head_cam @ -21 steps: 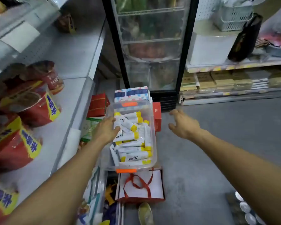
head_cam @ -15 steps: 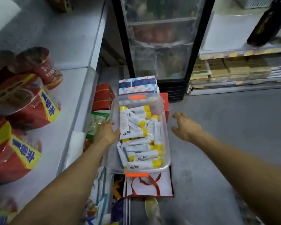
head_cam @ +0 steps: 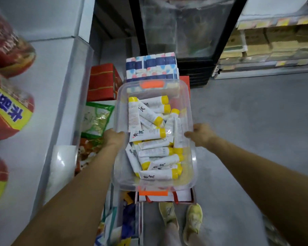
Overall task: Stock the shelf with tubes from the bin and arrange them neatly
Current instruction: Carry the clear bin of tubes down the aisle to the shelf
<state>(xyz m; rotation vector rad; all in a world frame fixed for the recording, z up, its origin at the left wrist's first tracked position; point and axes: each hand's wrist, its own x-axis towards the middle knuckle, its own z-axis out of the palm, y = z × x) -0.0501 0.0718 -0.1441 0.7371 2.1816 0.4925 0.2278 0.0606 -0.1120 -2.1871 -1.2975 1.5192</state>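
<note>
Tubes (head_cam: pixel 149 137), white with yellow caps, lie heaped every which way inside the clear plastic bin (head_cam: pixel 119 96), which has an orange latch (head_cam: pixel 151 84) at each end. Your left hand (head_cam: pixel 114 137) grips the bin's left wall, fingers curled at the rim. Your right hand (head_cam: pixel 201 135) holds the right wall, thumb hooked over the rim toward the tubes. Under the bin is a white box (head_cam: pixel 183 195); whether the bin rests on it you cannot tell. On your left runs the white shelf (head_cam: pixel 48 86), carrying red and yellow snack packs (head_cam: pixel 9 112). Beyond the bin stand blue-patterned tissue packs (head_cam: pixel 150 68) and a red carton (head_cam: pixel 103 82), just before a glass-door cooler (head_cam: pixel 185 27). Your yellow shoes (head_cam: pixel 192 221) show below.
</note>
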